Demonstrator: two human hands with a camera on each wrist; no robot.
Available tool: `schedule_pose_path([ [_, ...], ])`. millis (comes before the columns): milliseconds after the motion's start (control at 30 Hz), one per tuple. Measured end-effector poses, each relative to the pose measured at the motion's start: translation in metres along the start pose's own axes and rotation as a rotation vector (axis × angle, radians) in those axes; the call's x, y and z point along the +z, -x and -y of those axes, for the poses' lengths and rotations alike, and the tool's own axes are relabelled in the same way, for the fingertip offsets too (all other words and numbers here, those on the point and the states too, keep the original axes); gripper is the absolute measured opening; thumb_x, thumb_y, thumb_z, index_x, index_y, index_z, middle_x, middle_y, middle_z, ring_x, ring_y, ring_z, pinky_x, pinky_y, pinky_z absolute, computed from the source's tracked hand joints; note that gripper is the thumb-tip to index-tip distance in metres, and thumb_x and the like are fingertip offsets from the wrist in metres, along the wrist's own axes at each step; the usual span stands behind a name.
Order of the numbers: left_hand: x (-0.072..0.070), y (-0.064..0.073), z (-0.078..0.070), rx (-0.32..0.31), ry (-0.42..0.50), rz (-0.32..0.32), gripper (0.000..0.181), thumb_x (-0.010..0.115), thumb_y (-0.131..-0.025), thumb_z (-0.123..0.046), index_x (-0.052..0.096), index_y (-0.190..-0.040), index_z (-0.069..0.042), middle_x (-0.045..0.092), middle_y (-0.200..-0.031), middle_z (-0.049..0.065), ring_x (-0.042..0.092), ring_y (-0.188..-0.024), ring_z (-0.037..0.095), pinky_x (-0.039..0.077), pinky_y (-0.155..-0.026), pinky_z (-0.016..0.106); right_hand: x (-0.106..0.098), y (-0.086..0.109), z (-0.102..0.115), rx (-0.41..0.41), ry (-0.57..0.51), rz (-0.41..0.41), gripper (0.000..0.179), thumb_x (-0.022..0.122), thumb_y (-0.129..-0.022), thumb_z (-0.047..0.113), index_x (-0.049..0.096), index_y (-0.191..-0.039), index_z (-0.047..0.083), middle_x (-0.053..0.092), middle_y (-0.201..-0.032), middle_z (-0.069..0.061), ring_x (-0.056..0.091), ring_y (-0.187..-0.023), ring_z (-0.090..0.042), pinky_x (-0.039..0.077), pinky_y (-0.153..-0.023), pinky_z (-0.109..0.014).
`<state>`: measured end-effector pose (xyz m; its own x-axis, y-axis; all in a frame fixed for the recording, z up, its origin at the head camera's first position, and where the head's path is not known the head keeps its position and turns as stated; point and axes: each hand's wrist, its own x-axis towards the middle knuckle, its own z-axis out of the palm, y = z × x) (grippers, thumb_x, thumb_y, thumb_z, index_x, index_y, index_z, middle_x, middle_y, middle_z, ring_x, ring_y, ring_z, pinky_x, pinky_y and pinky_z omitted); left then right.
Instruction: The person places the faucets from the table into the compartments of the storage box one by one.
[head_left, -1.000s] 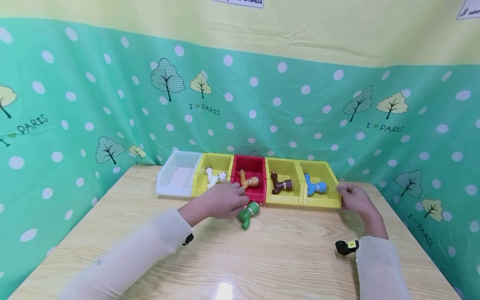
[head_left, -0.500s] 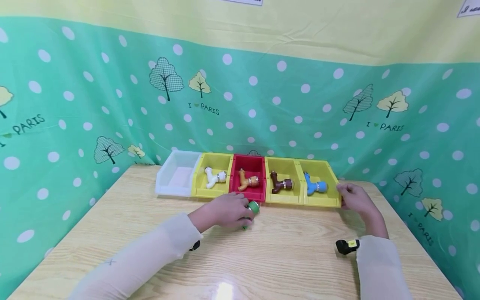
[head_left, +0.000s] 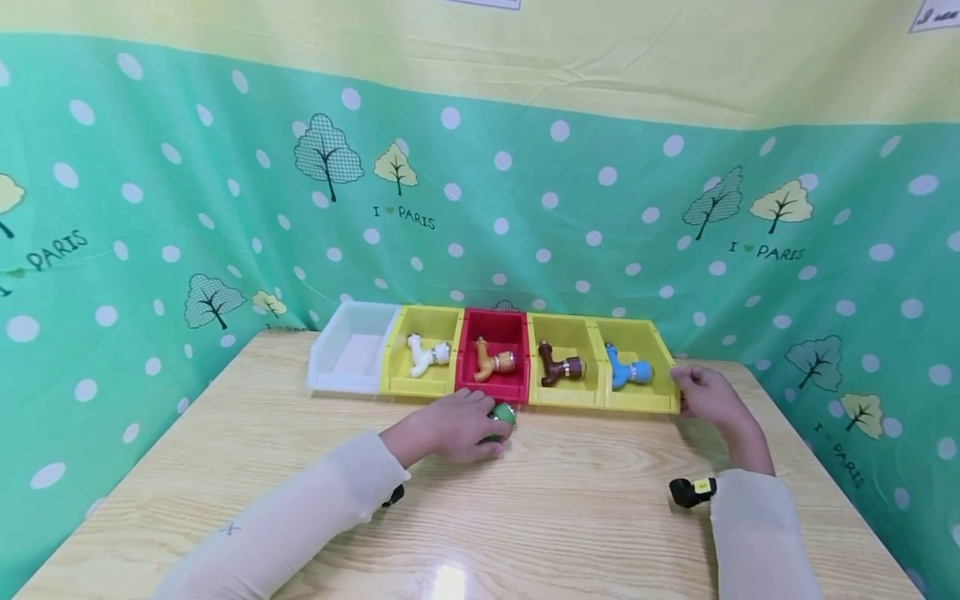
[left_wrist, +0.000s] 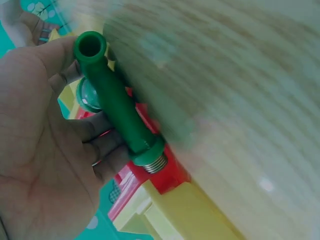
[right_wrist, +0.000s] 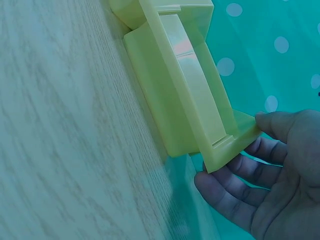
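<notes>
My left hand (head_left: pixel 459 427) holds a green faucet (left_wrist: pixel 120 110) just in front of the red bin (head_left: pixel 491 390). Fingers curl round its body in the left wrist view, the open spout pointing up toward the camera and the metal thread at the other end. From the head view, only the ribbed green knob shows past the fingers. At the right end of the bin row, my right hand (head_left: pixel 716 407) pinches the side edge of the last yellow bin (right_wrist: pixel 165 95) between thumb and fingers. A blue faucet (head_left: pixel 630 372) lies inside that bin.
A white faucet (head_left: pixel 427 356) lies in the left yellow bin, an orange-brown faucet (head_left: pixel 492 360) in the red one, and a dark brown faucet (head_left: pixel 561 365) in the yellow bin beside it. A translucent white bin (head_left: pixel 330 379) ends the row at left. Patterned cloth (head_left: pixel 555 158) hangs behind the wooden table (head_left: pixel 570 517).
My left hand has moved slightly right and down onto the green faucet, which earlier lay on the table beside it, and now grips it. The right hand stays at the bin's edge.
</notes>
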<state>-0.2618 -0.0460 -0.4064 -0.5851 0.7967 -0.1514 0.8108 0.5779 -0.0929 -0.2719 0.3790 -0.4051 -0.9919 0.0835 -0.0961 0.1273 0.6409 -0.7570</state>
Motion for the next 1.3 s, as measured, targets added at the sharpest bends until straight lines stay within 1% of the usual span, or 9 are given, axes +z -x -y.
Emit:
schedule_pose_path([
  [167,0.003,0.000,0.000,0.002,-0.027,-0.002,0.031,0.046,-0.105,-0.055,0.059,-0.128,-0.039,0.056,-0.121,0.003,0.048,-0.115,0.021,0.041,-0.101,0.040,0.000,-0.001,-0.001,0.000,0.003,0.002,0.059,0.031,-0.112,0.042,0.046,-0.136,-0.010,0.052,-0.127,-0.030,0.061,-0.105,-0.035,0.061,-0.081,-0.040],
  [300,0.004,0.000,0.000,0.021,-0.040,-0.012,0.030,0.046,-0.105,-0.054,0.059,-0.128,-0.039,0.056,-0.119,0.002,0.048,-0.113,0.020,0.041,-0.101,0.040,-0.002,0.000,0.000,0.000,0.007,0.002,0.060,0.031,-0.112,0.043,0.046,-0.137,-0.010,0.052,-0.129,-0.030,0.061,-0.106,-0.036,0.061,-0.081,-0.041],
  [433,0.003,0.001,0.000,0.044,-0.040,-0.007,0.028,0.048,-0.105,-0.055,0.058,-0.126,-0.041,0.055,-0.115,-0.001,0.047,-0.109,0.017,0.042,-0.100,0.039,-0.003,0.001,0.000,-0.008,0.009,0.007,0.060,0.031,-0.112,0.043,0.046,-0.136,-0.010,0.053,-0.127,-0.030,0.061,-0.105,-0.036,0.061,-0.082,-0.042],
  [500,0.002,0.002,0.000,0.060,-0.034,-0.007,0.024,0.050,-0.104,-0.055,0.059,-0.121,-0.041,0.054,-0.110,-0.003,0.047,-0.106,0.016,0.042,-0.099,0.039,-0.003,0.001,0.001,-0.007,0.013,0.008,0.060,0.031,-0.112,0.043,0.046,-0.136,-0.010,0.053,-0.126,-0.030,0.061,-0.104,-0.035,0.061,-0.081,-0.042],
  [667,-0.006,0.007,-0.002,0.100,-0.045,-0.021,0.012,0.057,-0.103,-0.050,0.059,-0.108,-0.039,0.051,-0.098,-0.007,0.046,-0.097,0.014,0.043,-0.092,0.037,-0.003,0.000,0.000,0.003,0.010,0.009,0.061,0.031,-0.112,0.044,0.046,-0.136,-0.010,0.053,-0.125,-0.029,0.061,-0.103,-0.034,0.061,-0.081,-0.041],
  [767,-0.013,0.011,-0.004,0.120,-0.078,-0.040,0.008,0.059,-0.102,-0.045,0.060,-0.107,-0.038,0.050,-0.094,-0.007,0.046,-0.092,0.013,0.041,-0.085,0.033,-0.002,-0.001,-0.001,0.003,0.012,0.008,0.061,0.030,-0.112,0.044,0.046,-0.136,-0.010,0.053,-0.126,-0.029,0.061,-0.103,-0.034,0.061,-0.081,-0.041],
  [867,-0.020,0.014,-0.003,0.139,-0.100,-0.058,0.005,0.060,-0.102,-0.040,0.062,-0.103,-0.036,0.050,-0.092,-0.008,0.046,-0.090,0.013,0.040,-0.082,0.031,-0.001,-0.001,-0.003,0.005,0.016,0.005,0.060,0.030,-0.112,0.043,0.045,-0.137,-0.010,0.052,-0.128,-0.029,0.061,-0.104,-0.034,0.061,-0.081,-0.040],
  [1100,-0.034,0.027,0.007,0.124,-0.134,-0.107,0.005,0.061,-0.101,-0.039,0.064,-0.103,-0.035,0.053,-0.096,-0.007,0.048,-0.095,0.013,0.045,-0.085,0.031,-0.002,0.000,-0.003,0.009,0.018,0.008,0.059,0.030,-0.112,0.042,0.046,-0.136,-0.010,0.052,-0.127,-0.028,0.059,-0.104,-0.034,0.061,-0.081,-0.040],
  [1300,-0.043,0.040,0.021,0.105,-0.153,-0.137,0.007,0.065,-0.100,-0.040,0.062,-0.098,-0.034,0.052,-0.091,-0.008,0.047,-0.091,0.014,0.045,-0.082,0.034,-0.002,0.000,-0.001,0.003,0.003,0.016,0.058,0.030,-0.112,0.041,0.046,-0.136,-0.009,0.053,-0.126,-0.027,0.059,-0.105,-0.033,0.060,-0.082,-0.040],
])
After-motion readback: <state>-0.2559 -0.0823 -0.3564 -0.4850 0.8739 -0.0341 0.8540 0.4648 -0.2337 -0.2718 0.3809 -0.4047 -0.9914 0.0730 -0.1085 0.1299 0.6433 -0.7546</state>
